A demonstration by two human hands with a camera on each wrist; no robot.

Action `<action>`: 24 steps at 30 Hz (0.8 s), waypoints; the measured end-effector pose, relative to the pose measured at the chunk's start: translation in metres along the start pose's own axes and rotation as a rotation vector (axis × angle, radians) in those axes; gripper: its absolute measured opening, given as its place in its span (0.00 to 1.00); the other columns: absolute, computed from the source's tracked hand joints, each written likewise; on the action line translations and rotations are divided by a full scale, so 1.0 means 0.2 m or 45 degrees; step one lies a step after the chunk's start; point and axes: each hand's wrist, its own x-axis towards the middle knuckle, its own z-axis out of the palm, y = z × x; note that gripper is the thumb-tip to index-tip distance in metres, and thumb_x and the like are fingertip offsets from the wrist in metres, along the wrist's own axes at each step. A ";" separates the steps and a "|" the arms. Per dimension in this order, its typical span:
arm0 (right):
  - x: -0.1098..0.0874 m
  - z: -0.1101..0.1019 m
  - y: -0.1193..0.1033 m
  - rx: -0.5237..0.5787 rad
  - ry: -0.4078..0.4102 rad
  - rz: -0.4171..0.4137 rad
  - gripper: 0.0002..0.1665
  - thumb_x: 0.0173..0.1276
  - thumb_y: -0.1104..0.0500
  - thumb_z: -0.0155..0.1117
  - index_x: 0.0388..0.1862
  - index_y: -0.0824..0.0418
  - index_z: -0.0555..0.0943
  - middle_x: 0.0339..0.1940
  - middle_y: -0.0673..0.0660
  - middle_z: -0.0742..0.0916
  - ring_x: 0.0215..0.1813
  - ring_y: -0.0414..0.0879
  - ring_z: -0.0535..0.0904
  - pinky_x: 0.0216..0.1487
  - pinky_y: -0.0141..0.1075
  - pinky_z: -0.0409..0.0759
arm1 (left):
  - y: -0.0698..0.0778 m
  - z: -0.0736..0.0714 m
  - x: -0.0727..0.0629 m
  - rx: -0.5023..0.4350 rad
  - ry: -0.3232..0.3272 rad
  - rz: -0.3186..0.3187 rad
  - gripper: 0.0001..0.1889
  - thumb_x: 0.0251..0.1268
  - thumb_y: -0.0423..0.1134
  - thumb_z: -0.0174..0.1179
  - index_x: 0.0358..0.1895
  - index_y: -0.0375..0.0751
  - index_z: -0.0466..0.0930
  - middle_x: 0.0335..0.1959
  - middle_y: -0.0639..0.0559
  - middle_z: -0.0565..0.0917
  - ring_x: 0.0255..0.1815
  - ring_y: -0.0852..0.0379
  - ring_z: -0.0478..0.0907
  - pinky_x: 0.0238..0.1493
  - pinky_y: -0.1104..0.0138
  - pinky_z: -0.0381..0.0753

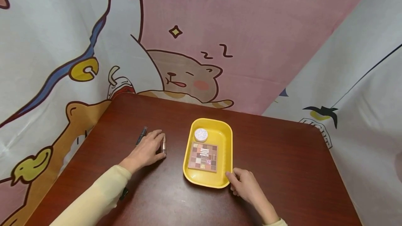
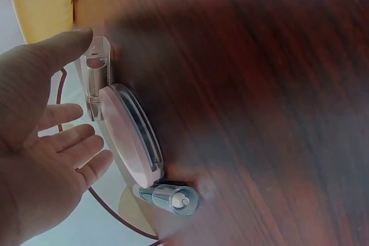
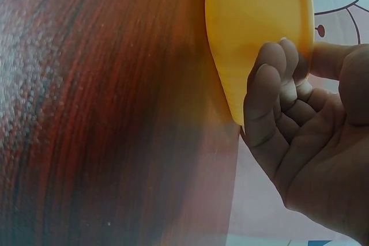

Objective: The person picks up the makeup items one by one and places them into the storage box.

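Note:
My left hand (image 1: 146, 151) reaches over small cosmetics, its fingers loosely bent and spread. In the left wrist view its thumb tip overlaps the top of a clear-capped lipstick tube (image 2: 97, 76). Beside that tube is a round pink compact (image 2: 130, 133), which the hand hides in the head view. A dark tube with a clear end (image 2: 173, 199) lies past the compact. My right hand (image 1: 248, 186) pinches the near right rim of a yellow tray (image 1: 205, 182), thumb over the edge and fingers curled outside. Inside the tray are an eyeshadow palette (image 1: 203, 157) and a round white case (image 1: 201, 135).
Everything stands on a dark red-brown wooden table (image 1: 276, 156). Partly under the left sleeve (image 1: 97, 191) a small dark object (image 1: 124, 193) shows. A cartoon-print cloth (image 1: 251, 44) hangs behind the table's far edge and along both sides.

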 end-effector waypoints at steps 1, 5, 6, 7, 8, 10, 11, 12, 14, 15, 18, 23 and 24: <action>0.00 0.00 0.00 0.003 0.001 0.000 0.22 0.77 0.53 0.63 0.23 0.59 0.73 0.16 0.51 0.79 0.18 0.44 0.77 0.19 0.34 0.76 | 0.00 0.00 0.00 0.000 0.001 0.002 0.41 0.54 0.43 0.79 0.67 0.26 0.72 0.69 0.29 0.73 0.70 0.33 0.70 0.65 0.38 0.72; 0.00 0.00 0.00 0.010 0.005 0.001 0.22 0.77 0.53 0.63 0.22 0.59 0.73 0.16 0.51 0.79 0.18 0.44 0.77 0.19 0.34 0.75 | 0.00 0.01 0.01 0.014 0.001 0.024 0.41 0.54 0.44 0.80 0.67 0.26 0.72 0.68 0.29 0.73 0.70 0.33 0.71 0.65 0.40 0.73; 0.00 0.00 0.00 0.012 0.005 0.002 0.22 0.77 0.53 0.63 0.23 0.59 0.72 0.16 0.51 0.79 0.18 0.44 0.77 0.19 0.34 0.75 | -0.01 0.01 0.01 0.018 -0.001 0.028 0.41 0.54 0.44 0.80 0.67 0.26 0.73 0.68 0.30 0.73 0.70 0.33 0.71 0.65 0.40 0.73; 0.00 0.00 0.00 0.012 0.004 0.002 0.22 0.77 0.53 0.63 0.23 0.59 0.73 0.16 0.51 0.79 0.18 0.44 0.77 0.19 0.34 0.75 | -0.01 0.01 0.02 0.023 -0.003 0.031 0.40 0.54 0.44 0.80 0.66 0.27 0.73 0.68 0.30 0.74 0.69 0.33 0.71 0.65 0.40 0.73; 0.00 0.00 0.00 0.013 0.002 0.003 0.22 0.77 0.53 0.63 0.23 0.59 0.73 0.16 0.51 0.79 0.18 0.44 0.77 0.19 0.34 0.75 | -0.01 0.02 0.02 0.025 -0.004 0.036 0.39 0.53 0.44 0.80 0.65 0.28 0.74 0.67 0.30 0.74 0.69 0.33 0.71 0.65 0.40 0.73; 0.00 0.00 0.00 0.012 -0.001 0.004 0.22 0.77 0.52 0.63 0.23 0.59 0.73 0.16 0.51 0.79 0.18 0.44 0.77 0.19 0.34 0.75 | -0.01 0.02 0.02 0.026 -0.006 0.044 0.37 0.53 0.44 0.80 0.63 0.29 0.75 0.66 0.31 0.74 0.68 0.33 0.72 0.64 0.40 0.74; 0.00 0.00 0.00 0.011 -0.002 0.003 0.22 0.77 0.52 0.63 0.23 0.59 0.73 0.16 0.51 0.79 0.18 0.44 0.77 0.19 0.34 0.75 | -0.01 0.02 0.02 0.029 -0.005 0.049 0.36 0.53 0.44 0.81 0.61 0.30 0.76 0.65 0.32 0.75 0.67 0.34 0.73 0.63 0.41 0.74; 0.00 0.00 0.00 0.012 -0.003 0.003 0.22 0.77 0.52 0.63 0.23 0.59 0.73 0.16 0.51 0.79 0.18 0.44 0.77 0.19 0.34 0.75 | -0.01 0.02 0.02 0.029 -0.003 0.054 0.35 0.52 0.44 0.81 0.60 0.31 0.77 0.64 0.32 0.75 0.67 0.35 0.73 0.63 0.41 0.75; 0.00 0.00 0.00 0.011 -0.002 0.001 0.22 0.77 0.52 0.63 0.23 0.59 0.72 0.16 0.50 0.79 0.18 0.44 0.77 0.19 0.34 0.75 | -0.02 0.03 0.03 0.035 0.003 0.067 0.33 0.52 0.43 0.81 0.58 0.33 0.77 0.62 0.34 0.76 0.64 0.36 0.75 0.61 0.42 0.76; 0.00 0.00 0.00 0.010 -0.003 -0.001 0.22 0.77 0.52 0.63 0.23 0.59 0.72 0.16 0.50 0.79 0.18 0.44 0.77 0.19 0.34 0.75 | -0.02 0.03 0.03 0.039 0.006 0.073 0.32 0.51 0.43 0.81 0.57 0.33 0.77 0.61 0.35 0.77 0.63 0.37 0.75 0.60 0.43 0.76; 0.00 0.00 0.00 0.014 -0.004 -0.005 0.22 0.77 0.53 0.63 0.22 0.59 0.72 0.16 0.50 0.79 0.18 0.44 0.77 0.19 0.34 0.75 | -0.02 0.03 0.04 0.045 0.020 0.085 0.32 0.50 0.42 0.81 0.56 0.33 0.77 0.58 0.37 0.78 0.60 0.39 0.77 0.58 0.44 0.78; 0.00 0.00 0.00 0.022 -0.013 -0.008 0.22 0.77 0.52 0.63 0.23 0.59 0.72 0.16 0.51 0.79 0.18 0.44 0.77 0.18 0.34 0.75 | -0.03 0.04 0.04 0.030 0.036 0.090 0.32 0.49 0.42 0.82 0.55 0.34 0.78 0.55 0.39 0.79 0.56 0.41 0.78 0.56 0.46 0.78; 0.00 0.00 0.00 0.024 -0.016 -0.007 0.22 0.77 0.52 0.63 0.23 0.59 0.72 0.16 0.51 0.79 0.18 0.44 0.77 0.18 0.34 0.75 | -0.03 0.04 0.04 0.026 0.037 0.088 0.32 0.49 0.42 0.82 0.56 0.34 0.78 0.54 0.40 0.79 0.56 0.41 0.78 0.56 0.46 0.78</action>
